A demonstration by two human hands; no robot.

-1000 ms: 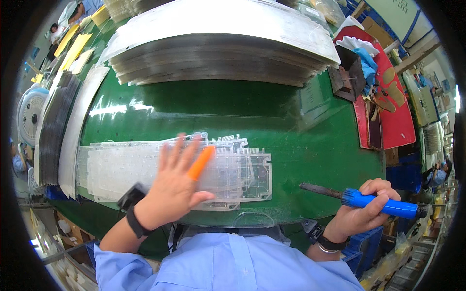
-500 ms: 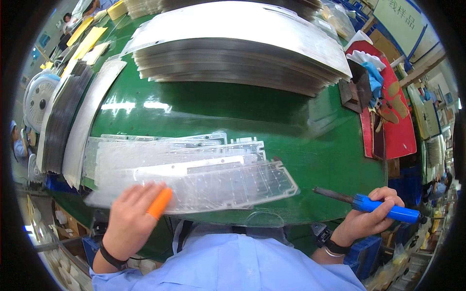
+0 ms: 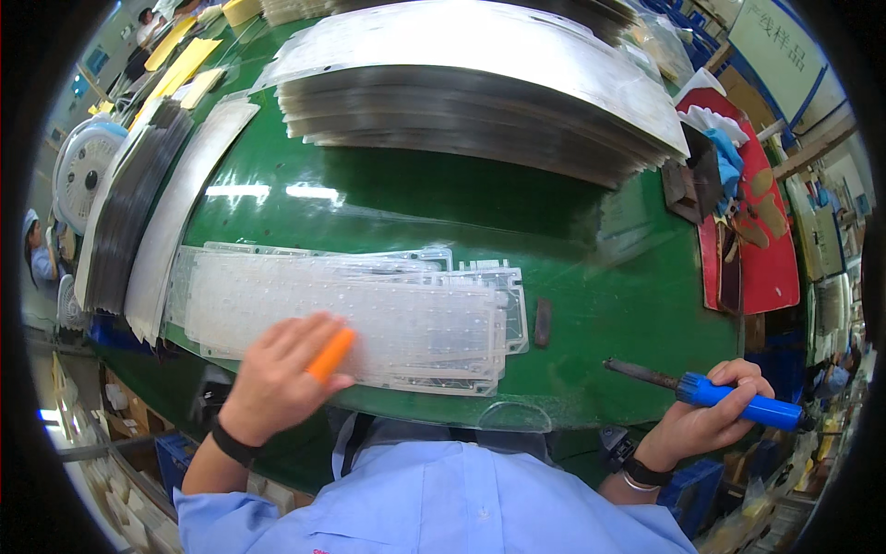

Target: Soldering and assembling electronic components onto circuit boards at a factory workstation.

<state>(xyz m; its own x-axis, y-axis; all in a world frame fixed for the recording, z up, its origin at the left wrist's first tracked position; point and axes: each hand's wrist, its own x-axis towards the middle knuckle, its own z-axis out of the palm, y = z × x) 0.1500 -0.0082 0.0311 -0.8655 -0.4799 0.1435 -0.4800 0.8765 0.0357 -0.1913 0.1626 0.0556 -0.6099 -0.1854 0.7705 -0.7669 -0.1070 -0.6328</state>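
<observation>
Clear plastic sheets (image 3: pixel 369 297) lie loosely stacked, eight o'clock in view. Left hand (image 3: pixel 291 369) spread over near edge, gripping nothing visible; right hand (image 3: pixel 715 415), four o'clock, clasps blue-handled tool (image 3: pixel 773 412). Step: likely sheet-squaring; next move probably calls for light, even pressure.

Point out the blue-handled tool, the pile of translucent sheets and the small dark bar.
Blue-handled tool (image 3: pixel 699 390), head view: front of the handle.
Pile of translucent sheets (image 3: pixel 401 319), head view: the top sheet's face.
Small dark bar (image 3: pixel 543 322), head view: middle of its upper face.
</observation>
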